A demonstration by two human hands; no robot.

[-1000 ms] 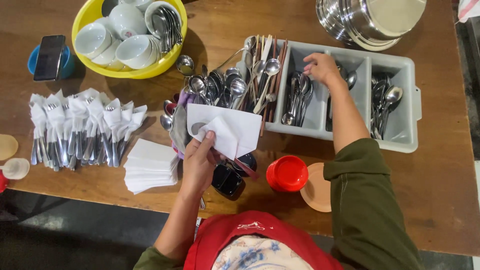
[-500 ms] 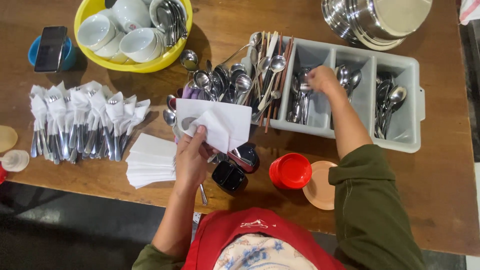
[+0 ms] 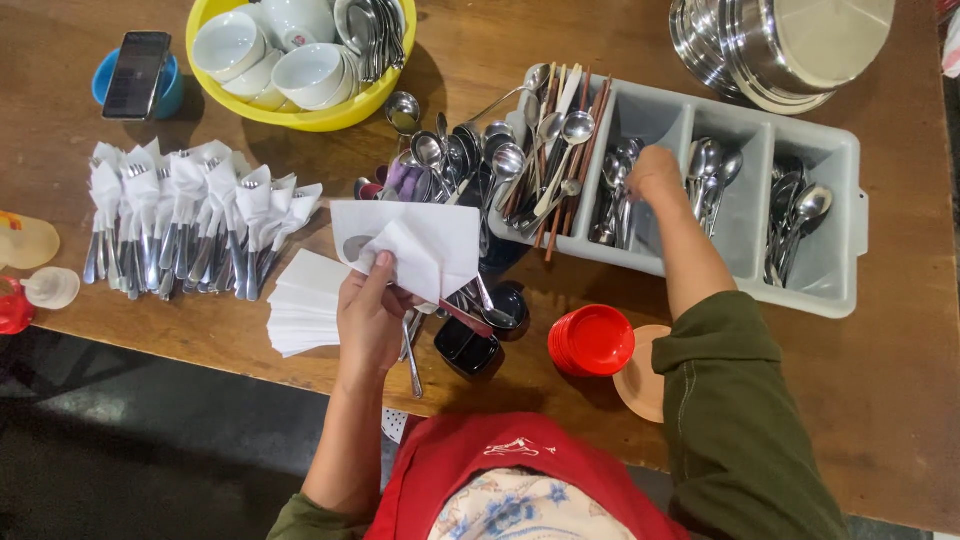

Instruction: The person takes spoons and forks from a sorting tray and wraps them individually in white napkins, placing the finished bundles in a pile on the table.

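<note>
A brown wooden tabletop (image 3: 900,400) carries a grey cutlery tray (image 3: 835,290) with several compartments of spoons. Left of the tray lies a loose heap of spoons (image 3: 455,160), then a row of napkin-wrapped cutlery (image 3: 190,215) and a stack of white napkins (image 3: 300,315). Beyond the tray sit a yellow bowl (image 3: 300,118) (full of white cups) and steel pots (image 3: 770,45); nearer than it, red lids (image 3: 592,340).

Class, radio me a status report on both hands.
Left hand holds white napkin. Right hand down in grey cutlery tray, among spoons. Nothing in the way.
</note>
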